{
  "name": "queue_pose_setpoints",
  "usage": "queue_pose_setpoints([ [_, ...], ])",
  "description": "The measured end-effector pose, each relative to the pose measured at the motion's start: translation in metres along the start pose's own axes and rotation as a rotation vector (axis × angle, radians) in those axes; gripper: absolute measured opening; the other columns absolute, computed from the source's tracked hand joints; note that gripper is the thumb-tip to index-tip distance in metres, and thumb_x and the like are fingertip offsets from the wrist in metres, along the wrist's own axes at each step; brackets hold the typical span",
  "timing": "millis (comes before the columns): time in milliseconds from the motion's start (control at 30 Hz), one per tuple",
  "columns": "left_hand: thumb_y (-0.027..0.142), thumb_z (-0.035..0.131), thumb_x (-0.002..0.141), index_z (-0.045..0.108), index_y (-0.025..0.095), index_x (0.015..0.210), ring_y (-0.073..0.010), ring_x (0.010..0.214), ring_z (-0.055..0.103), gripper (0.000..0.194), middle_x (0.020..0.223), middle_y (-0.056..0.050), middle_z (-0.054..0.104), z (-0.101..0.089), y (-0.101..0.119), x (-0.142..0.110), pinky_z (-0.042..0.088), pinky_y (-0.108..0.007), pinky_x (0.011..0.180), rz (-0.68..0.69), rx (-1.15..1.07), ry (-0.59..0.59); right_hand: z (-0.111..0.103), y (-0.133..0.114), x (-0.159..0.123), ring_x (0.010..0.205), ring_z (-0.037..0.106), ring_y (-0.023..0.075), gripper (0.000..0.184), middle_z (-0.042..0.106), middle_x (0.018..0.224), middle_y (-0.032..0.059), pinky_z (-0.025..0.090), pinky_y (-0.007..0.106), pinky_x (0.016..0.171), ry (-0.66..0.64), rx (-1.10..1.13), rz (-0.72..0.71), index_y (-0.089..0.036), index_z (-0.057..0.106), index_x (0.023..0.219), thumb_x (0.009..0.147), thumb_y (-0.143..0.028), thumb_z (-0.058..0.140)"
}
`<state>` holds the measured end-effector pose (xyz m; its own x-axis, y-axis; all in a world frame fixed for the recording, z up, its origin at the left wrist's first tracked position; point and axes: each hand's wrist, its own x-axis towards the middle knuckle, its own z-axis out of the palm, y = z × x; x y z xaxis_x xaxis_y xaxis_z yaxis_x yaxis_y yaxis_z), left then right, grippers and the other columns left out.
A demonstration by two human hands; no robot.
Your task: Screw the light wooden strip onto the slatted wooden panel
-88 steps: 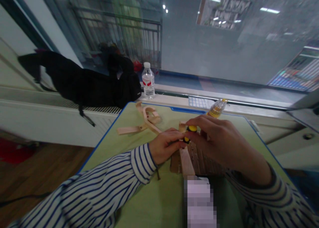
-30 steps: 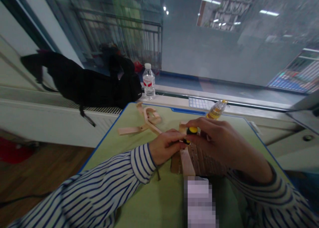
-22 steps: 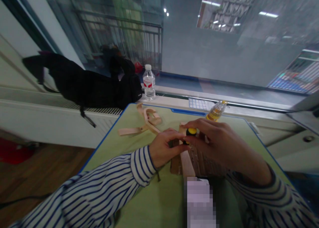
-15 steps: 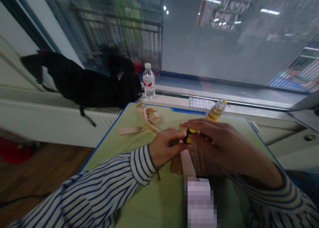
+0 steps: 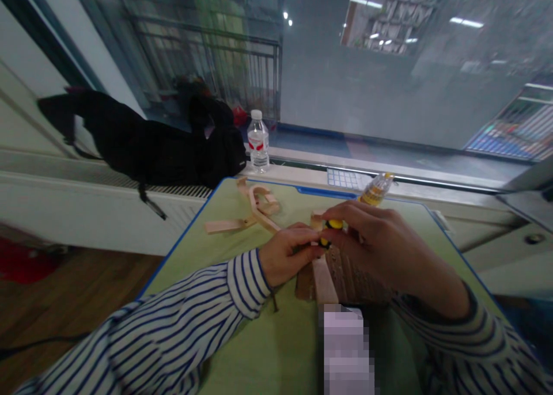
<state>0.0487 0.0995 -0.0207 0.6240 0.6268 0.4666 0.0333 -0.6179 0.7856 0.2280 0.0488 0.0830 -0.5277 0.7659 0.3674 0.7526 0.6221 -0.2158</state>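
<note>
Thumb and fingers of my right hand (image 5: 384,248) are closed around the rounded top of a stubby yellow-and-black screwdriver (image 5: 334,224). It stands roughly upright over a pale wooden strip (image 5: 325,283). My left hand (image 5: 285,257) is pinched at the screwdriver's lower end, just above the strip; its tip is hidden behind my fingers. Under the strip lies a piece of brown corrugated cardboard (image 5: 358,280). Left of my hands rests a wooden assembly (image 5: 259,213) of several joined, partly curved pieces.
A yellow-capped clear bottle (image 5: 375,190) stands behind my right hand on the green, blue-edged table (image 5: 250,349). A small dark screw-like piece (image 5: 275,302) lies near my left cuff. On the sill are a water bottle (image 5: 258,143) and a black bag (image 5: 151,147). A pixelated block (image 5: 348,349) covers the front.
The screwdriver's handle has turned and tilted slightly between my fingers. My right wrist shifted a little right and came back. My left hand stays in nearly the same place.
</note>
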Motion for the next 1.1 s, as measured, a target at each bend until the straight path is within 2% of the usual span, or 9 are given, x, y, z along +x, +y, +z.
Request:
queue_pose_setpoints([
  [100,0.027,0.066,0.081,0.069,0.016,0.097,-0.0181,0.088,0.06,0.019,0.09,-0.006,0.067,0.0037,0.0006,-0.0017,0.046,-0.031,0.083,-0.029,0.021,0.1,0.0015,-0.0018,0.0009,0.071,0.061,0.0138,0.021,0.067,0.099,0.0055,0.047,0.027,0.066,0.001,0.005,0.011,-0.018,0.061,0.103,0.094,-0.032,0.049],
  [167,0.028,0.068,0.08,0.069,0.016,0.095,-0.0175,0.085,0.06,0.019,0.088,-0.005,0.066,0.0051,0.0003,-0.0025,0.046,-0.031,0.081,-0.038,0.041,0.127,0.0031,-0.003,0.0016,0.071,0.061,0.014,0.022,0.067,0.101,0.0054,0.047,0.028,0.066,-0.003,0.014,0.019,-0.019,0.061,0.102,0.094,-0.034,0.048],
  [267,0.03,0.065,0.083,0.07,0.017,0.095,-0.0175,0.085,0.059,0.019,0.086,-0.005,0.066,0.0044,-0.0002,-0.0023,0.045,-0.031,0.081,-0.026,0.053,0.104,0.0042,-0.0037,0.001,0.071,0.062,0.0138,0.022,0.066,0.105,0.0048,0.048,0.028,0.066,-0.031,0.03,0.02,-0.019,0.059,0.107,0.094,-0.034,0.048],
  [400,0.032,0.062,0.085,0.069,0.016,0.093,-0.0181,0.085,0.059,0.019,0.087,-0.005,0.066,0.0016,0.001,-0.0006,0.045,-0.031,0.081,-0.018,0.035,0.06,0.0019,-0.0028,-0.0025,0.081,0.064,0.0131,0.034,0.063,0.12,0.0066,0.05,0.026,0.074,-0.059,0.089,-0.029,-0.018,0.05,0.126,0.093,-0.029,0.049],
  [533,0.032,0.059,0.087,0.068,0.015,0.09,-0.0186,0.087,0.058,0.019,0.088,-0.005,0.065,-0.0002,0.0015,0.0005,0.045,-0.03,0.082,-0.038,0.024,0.01,0.0017,-0.0016,-0.0022,0.101,0.062,0.0152,0.027,0.064,0.119,0.0061,0.046,0.027,0.087,-0.029,0.106,-0.065,-0.018,0.055,0.12,0.094,-0.022,0.046],
  [700,0.024,0.054,0.089,0.066,0.014,0.091,-0.0178,0.09,0.057,0.015,0.089,-0.005,0.064,-0.0023,0.0003,0.0013,0.044,-0.029,0.083,0.034,0.006,-0.044,0.0039,-0.0015,0.0025,0.075,0.064,0.0157,0.022,0.068,0.104,0.0049,0.049,0.029,0.068,-0.024,0.019,0.018,-0.019,0.06,0.108,0.093,-0.031,0.051],
  [867,0.023,0.052,0.09,0.066,0.014,0.092,-0.0169,0.089,0.057,0.016,0.088,-0.005,0.063,-0.0015,0.0,0.0009,0.044,-0.028,0.082,0.071,0.007,-0.042,0.0037,-0.0021,0.0019,0.071,0.062,0.0144,0.019,0.068,0.104,0.0049,0.048,0.029,0.068,-0.021,-0.006,0.026,-0.019,0.061,0.104,0.093,-0.032,0.051],
  [967,0.024,0.056,0.088,0.067,0.015,0.093,-0.0172,0.088,0.058,0.015,0.089,-0.005,0.065,0.0017,-0.0006,-0.0012,0.045,-0.029,0.082,0.022,0.03,0.02,0.0034,-0.0024,0.0012,0.071,0.062,0.0141,0.02,0.067,0.104,0.005,0.047,0.028,0.067,-0.025,0.004,0.037,-0.019,0.06,0.105,0.093,-0.032,0.05],
  [1100,0.028,0.07,0.078,0.068,0.017,0.094,-0.018,0.085,0.06,0.02,0.088,-0.004,0.067,0.0061,-0.0001,-0.0038,0.046,-0.031,0.081,-0.064,0.07,0.182,0.0025,-0.0029,0.0014,0.07,0.062,0.0141,0.025,0.067,0.103,0.0056,0.047,0.028,0.064,-0.017,0.003,0.039,-0.018,0.061,0.106,0.094,-0.035,0.047],
])
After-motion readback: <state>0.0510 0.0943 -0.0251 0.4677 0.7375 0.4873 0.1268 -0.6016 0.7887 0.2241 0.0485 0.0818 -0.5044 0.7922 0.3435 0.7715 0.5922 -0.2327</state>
